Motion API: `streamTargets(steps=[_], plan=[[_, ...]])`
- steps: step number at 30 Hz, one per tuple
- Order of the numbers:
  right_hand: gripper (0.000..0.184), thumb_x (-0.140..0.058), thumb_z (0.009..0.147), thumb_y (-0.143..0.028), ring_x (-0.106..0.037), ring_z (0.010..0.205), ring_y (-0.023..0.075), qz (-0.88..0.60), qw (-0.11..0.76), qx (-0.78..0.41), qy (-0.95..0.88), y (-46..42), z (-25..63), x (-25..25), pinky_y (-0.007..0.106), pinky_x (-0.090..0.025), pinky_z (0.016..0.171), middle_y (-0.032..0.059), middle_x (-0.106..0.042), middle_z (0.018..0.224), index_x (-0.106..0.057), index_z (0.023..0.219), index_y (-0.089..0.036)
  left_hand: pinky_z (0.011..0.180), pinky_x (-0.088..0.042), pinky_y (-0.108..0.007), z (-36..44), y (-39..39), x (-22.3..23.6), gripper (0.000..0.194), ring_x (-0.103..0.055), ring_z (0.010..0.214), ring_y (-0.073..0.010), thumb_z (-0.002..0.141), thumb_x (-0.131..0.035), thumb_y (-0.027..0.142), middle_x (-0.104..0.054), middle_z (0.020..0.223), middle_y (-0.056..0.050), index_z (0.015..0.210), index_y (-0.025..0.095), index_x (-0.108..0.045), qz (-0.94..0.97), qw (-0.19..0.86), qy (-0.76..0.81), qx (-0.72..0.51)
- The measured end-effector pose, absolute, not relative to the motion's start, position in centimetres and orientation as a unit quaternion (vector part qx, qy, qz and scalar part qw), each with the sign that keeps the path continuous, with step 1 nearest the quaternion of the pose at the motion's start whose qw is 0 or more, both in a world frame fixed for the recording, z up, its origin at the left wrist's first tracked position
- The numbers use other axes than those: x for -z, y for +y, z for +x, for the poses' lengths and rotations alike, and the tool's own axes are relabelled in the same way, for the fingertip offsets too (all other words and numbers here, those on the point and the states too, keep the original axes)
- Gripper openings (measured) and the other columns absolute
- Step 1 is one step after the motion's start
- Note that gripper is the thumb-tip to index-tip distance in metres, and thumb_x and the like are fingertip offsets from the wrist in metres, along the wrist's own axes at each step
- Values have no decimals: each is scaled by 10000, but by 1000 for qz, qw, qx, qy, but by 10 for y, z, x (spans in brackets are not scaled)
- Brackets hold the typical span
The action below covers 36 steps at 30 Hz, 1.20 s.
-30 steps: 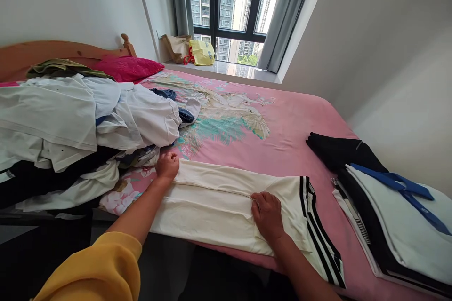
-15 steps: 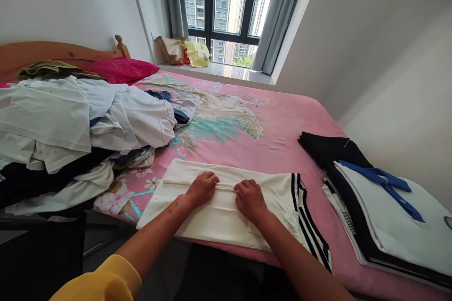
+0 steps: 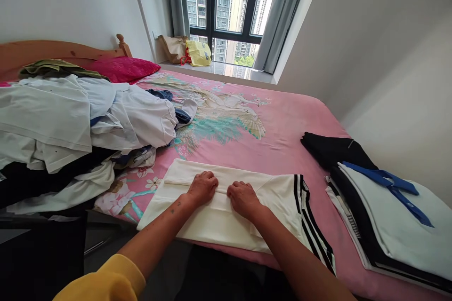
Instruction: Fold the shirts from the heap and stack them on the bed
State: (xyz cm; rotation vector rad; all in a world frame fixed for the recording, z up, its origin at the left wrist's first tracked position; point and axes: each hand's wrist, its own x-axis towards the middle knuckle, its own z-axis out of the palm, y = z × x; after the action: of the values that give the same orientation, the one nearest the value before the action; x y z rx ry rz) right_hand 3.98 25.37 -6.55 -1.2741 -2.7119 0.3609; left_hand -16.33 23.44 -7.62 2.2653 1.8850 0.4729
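Observation:
A cream T-shirt [image 3: 212, 223] with black stripes at its right end lies partly folded along the near edge of the bed. Its folded-over side makes a long edge across the middle. My left hand [image 3: 204, 188] is on that edge, left of centre, with its fingers curled on the cloth. A short gap to the right, my right hand [image 3: 243, 197] has its fingers curled on the same edge. Both hands appear to pinch the fabric; the fingertips are partly hidden. The shirt lies flat, with small wrinkles near the stripes.
A loose heap of clothes [image 3: 134, 115] covers the left of the bed. Folded clothes [image 3: 409, 225] are stacked at right, a blue-collared white shirt on top, beside a folded black garment [image 3: 332, 148]. The pink bedsheet [image 3: 282, 131] stretches towards the window. Paper bags stand on the sill.
My right hand has slid a little left along the folded edge, closer to my left hand. My left hand stays almost in place. The view has shifted slightly.

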Motion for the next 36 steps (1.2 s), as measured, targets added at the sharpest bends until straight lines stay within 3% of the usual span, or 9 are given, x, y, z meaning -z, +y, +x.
streamTargets(steps=[3, 6, 10, 15, 19, 23, 28, 31, 36], plan=[[213, -446, 782, -99, -543, 810, 173, -438, 105, -157, -879, 260, 44, 65, 290, -378, 759, 37, -635, 809, -631, 765, -203, 788, -435, -374, -179, 232, 67, 178, -573, 867, -232, 736, -500, 145, -633, 813, -76, 743, 197, -670, 747, 71, 647, -136], [291, -388, 816, -90, -546, 935, 167, -457, 195, -167, -851, 267, 35, 71, 273, -395, 840, 56, -641, 977, -619, 964, -187, 915, -409, -354, -182, 236, 66, 328, -551, 1042, -209, 788, -431, 137, -643, 1065, -87, 1023, 190, -653, 761, 66, 629, -146], [388, -343, 901, -206, -405, 1252, 197, -450, 163, -154, -864, 275, 22, 88, 402, -197, 1090, 88, -504, 1330, -510, 1250, -169, 1118, -145, -467, -178, 240, 85, 478, -307, 1344, -209, 893, -359, 338, -392, 1445, -55, 1358, 242, -416, 780, 85, 610, -109], [472, -300, 925, -307, -248, 1369, 208, -518, 113, -195, -825, 290, 70, 105, 470, -82, 1122, 75, -355, 1455, -414, 1357, -156, 1084, 85, -573, -239, 232, 97, 665, -118, 1410, -242, 871, -302, 539, -141, 1532, -51, 1452, 234, -198, 686, 104, 720, 1], [476, -241, 931, -353, -287, 1353, 194, -545, 225, -211, -780, 287, 111, 110, 467, -137, 1117, 68, -430, 1407, -464, 1316, -183, 1083, 89, -567, -276, 226, 90, 623, -95, 1413, -243, 888, -294, 456, -172, 1525, -82, 1443, 177, -240, 620, 59, 781, 33], [450, -372, 885, -363, -305, 1343, 245, -530, 228, -238, -781, 266, 124, 108, 523, -116, 1108, 88, -448, 1391, -507, 1280, -193, 1080, 81, -582, -261, 221, 91, 589, -142, 1405, -246, 879, -327, 485, -230, 1515, -54, 1414, 239, -316, 660, 26, 751, 0], [371, -396, 883, -373, -519, 1135, 211, -544, 372, -269, -702, 233, 165, 89, 409, -372, 1006, 97, -593, 1195, -573, 1152, -188, 1075, -133, -593, -221, 201, 94, 511, -295, 1347, -287, 862, -399, 441, -418, 1418, -127, 1289, 178, -498, 652, 0, 754, -77], [306, -460, 841, -339, -528, 1071, 230, -587, 409, -191, -672, 209, 202, 86, 412, -400, 952, 101, -616, 1111, -601, 1062, -182, 1081, -246, -473, -168, 179, 89, 439, -316, 1340, -248, 858, -444, 370, -454, 1394, -99, 1253, 197, -527, 753, -25, 635, -169], [294, -464, 829, -369, -595, 831, 192, -654, 433, -259, -564, 183, 236, 93, 319, -468, 771, 70, -660, 931, -601, 995, -169, 1122, -172, -446, -55, 148, 82, 458, -291, 1356, -202, 844, -416, 150, -421, 1424, -18, 1282, 266, -488, 887, -1, 421, -190]])
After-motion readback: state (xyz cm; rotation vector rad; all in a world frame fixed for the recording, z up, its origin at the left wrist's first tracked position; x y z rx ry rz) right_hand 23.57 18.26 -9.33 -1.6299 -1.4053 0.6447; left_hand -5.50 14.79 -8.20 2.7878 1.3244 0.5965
